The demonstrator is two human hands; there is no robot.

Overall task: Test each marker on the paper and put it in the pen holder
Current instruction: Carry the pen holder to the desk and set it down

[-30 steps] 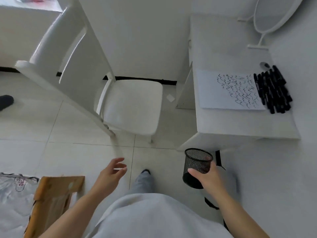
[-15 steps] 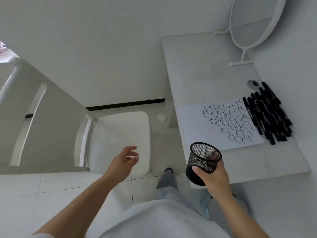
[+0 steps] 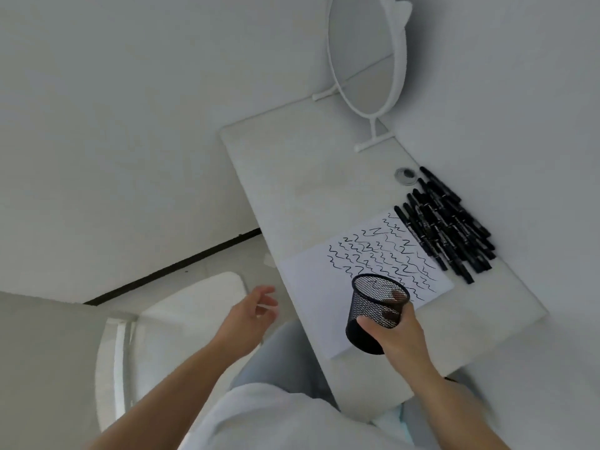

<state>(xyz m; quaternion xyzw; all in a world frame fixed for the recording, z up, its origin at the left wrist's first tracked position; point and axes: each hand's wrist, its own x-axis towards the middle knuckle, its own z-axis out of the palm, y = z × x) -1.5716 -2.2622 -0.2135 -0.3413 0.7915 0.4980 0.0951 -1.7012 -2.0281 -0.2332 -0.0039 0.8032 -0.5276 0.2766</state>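
Note:
My right hand [image 3: 397, 336] grips a black mesh pen holder [image 3: 373, 308], tilted, over the near corner of a white sheet of paper [image 3: 311, 280] covered in black squiggles. The holder looks empty inside. A pile of several black markers [image 3: 446, 225] lies on the white desk [image 3: 292, 177] to the right of the paper, against the wall. My left hand [image 3: 251, 315] hovers off the desk's left edge with fingers apart, holding nothing.
A white oval standing mirror [image 3: 367, 56] sits at the desk's far end. A round grey cable grommet [image 3: 405, 174] lies beside the markers. A white chair [image 3: 175, 323] stands left of the desk, below my left hand. Walls close off the desk's right and far sides.
My right hand has carried the pen holder up from near the floor to above the desk and paper. My view has swung from the chair towards the desk; my left hand rose too.

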